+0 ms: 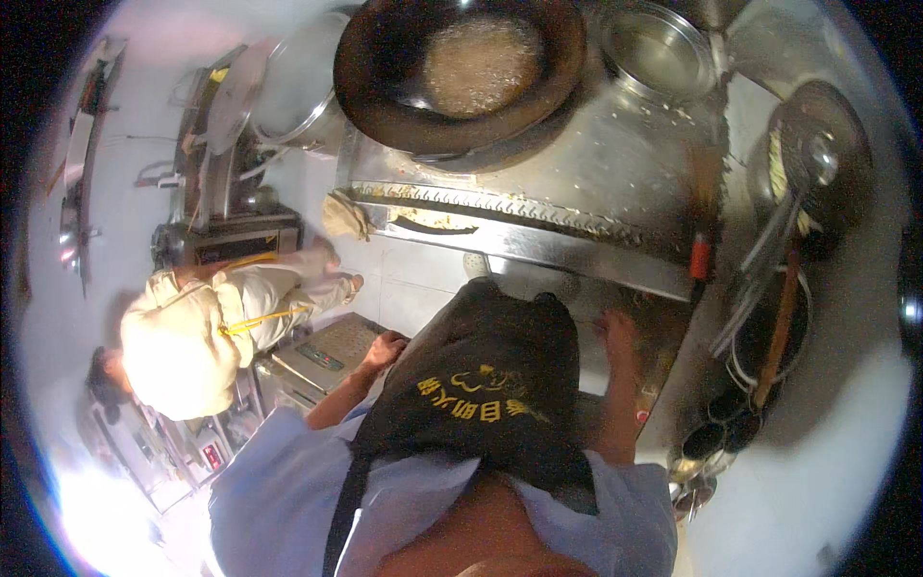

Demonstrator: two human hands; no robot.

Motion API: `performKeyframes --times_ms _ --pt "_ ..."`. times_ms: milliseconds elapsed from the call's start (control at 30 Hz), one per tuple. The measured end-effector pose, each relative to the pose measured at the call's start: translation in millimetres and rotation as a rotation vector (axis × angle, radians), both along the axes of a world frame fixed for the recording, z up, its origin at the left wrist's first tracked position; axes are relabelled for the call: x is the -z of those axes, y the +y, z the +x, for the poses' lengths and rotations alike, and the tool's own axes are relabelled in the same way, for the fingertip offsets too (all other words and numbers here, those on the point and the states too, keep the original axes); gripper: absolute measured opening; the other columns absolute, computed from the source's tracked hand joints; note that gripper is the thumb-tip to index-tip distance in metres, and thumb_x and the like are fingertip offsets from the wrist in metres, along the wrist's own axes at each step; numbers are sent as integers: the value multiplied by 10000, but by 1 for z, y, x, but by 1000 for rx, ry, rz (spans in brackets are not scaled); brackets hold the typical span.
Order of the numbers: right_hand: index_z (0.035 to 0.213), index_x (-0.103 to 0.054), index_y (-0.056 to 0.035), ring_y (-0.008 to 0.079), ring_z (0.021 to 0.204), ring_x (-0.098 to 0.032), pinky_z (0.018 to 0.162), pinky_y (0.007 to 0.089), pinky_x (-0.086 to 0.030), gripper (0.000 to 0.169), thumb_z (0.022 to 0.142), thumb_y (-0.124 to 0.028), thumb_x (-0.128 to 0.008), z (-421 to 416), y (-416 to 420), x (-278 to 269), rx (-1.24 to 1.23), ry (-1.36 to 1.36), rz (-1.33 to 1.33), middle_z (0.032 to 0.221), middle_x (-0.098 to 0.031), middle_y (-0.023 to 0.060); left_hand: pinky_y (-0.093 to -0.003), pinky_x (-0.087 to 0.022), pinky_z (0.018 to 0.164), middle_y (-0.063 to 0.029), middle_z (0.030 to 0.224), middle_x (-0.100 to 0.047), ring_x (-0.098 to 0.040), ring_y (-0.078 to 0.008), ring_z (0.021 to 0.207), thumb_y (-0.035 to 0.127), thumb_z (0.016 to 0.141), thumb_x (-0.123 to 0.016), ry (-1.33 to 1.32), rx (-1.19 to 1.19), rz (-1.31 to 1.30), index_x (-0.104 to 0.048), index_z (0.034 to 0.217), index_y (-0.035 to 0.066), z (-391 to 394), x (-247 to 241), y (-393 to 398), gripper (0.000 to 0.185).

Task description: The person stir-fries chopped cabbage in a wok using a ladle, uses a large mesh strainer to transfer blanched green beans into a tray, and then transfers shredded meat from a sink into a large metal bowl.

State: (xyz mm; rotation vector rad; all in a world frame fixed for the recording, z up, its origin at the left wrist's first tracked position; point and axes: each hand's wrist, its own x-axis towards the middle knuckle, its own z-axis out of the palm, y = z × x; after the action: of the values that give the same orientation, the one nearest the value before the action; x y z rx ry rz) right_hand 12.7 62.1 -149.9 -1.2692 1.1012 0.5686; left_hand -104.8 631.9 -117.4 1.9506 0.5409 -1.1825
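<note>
My left hand (387, 350) hangs at my side beside a low metal-edged unit (328, 353), its fingers curled; I cannot tell whether it touches the edge or holds anything. My right hand (619, 333), blurred, hangs below the stove's front edge with its fingers apart and nothing visible in it. Ahead of me, a large dark wok (461, 133) sits on the steel stove top (620, 166). Frothy, bubbling liquid (482, 66) fills its bottom. To its right stands a round metal pot (660, 54) of clear liquid.
A person (187, 339) in light clothing works at left. A remote control (321, 357) lies on the low unit. At right are a red-banded tool (699, 256), a dark pan (836, 137) with a ladle (822, 155), a wooden handle (780, 332), and several small containers (714, 433).
</note>
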Motion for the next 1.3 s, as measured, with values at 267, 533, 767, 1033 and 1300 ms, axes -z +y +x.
performKeyframes --times_ms 267,533,767,1033,1300 --pt "1091 -604 -52 195 768 -622 656 364 -518 239 942 -234 -560 54 58 194 133 86 25 953 -639 96 -335 -503 787 -161 964 -684 -643 -215 879 240 851 -563 124 -290 228 -651 1065 3 -27 -61 12 332" --pt "1085 -612 -46 200 785 -624 673 366 -516 254 947 -248 -544 10 27 177 14 224 4 958 -641 104 -374 -468 897 -190 1078 -656 -616 -297 1030 263 896 -489 110 -329 208 -673 1046 14 -120 -72 -45 344" --pt "1080 -620 -42 205 801 -626 688 368 -514 270 951 -261 -530 -5 -2 150 -66 285 -45 963 -643 110 -386 -480 913 -187 1098 -629 -599 -337 1039 215 883 -481 49 -203 223 -661 1040 15 -84 -100 -78 312" --pt "1075 -629 -36 211 818 -628 704 370 -511 292 956 -276 -514 36 36 97 -490 195 -141 968 -645 118 -390 -475 926 -189 1123 -623 -590 -352 1058 242 883 -475 70 -354 290 -663 1044 14 -114 -104 -51 336" --pt "1069 -638 -31 216 836 -631 721 372 -509 315 961 -291 -497 54 244 -24 -1396 -110 -179 973 -647 126 -423 -509 795 -222 903 -673 -648 -383 888 252 803 -567 165 -722 453 -670 979 -6 -120 -102 63 329"
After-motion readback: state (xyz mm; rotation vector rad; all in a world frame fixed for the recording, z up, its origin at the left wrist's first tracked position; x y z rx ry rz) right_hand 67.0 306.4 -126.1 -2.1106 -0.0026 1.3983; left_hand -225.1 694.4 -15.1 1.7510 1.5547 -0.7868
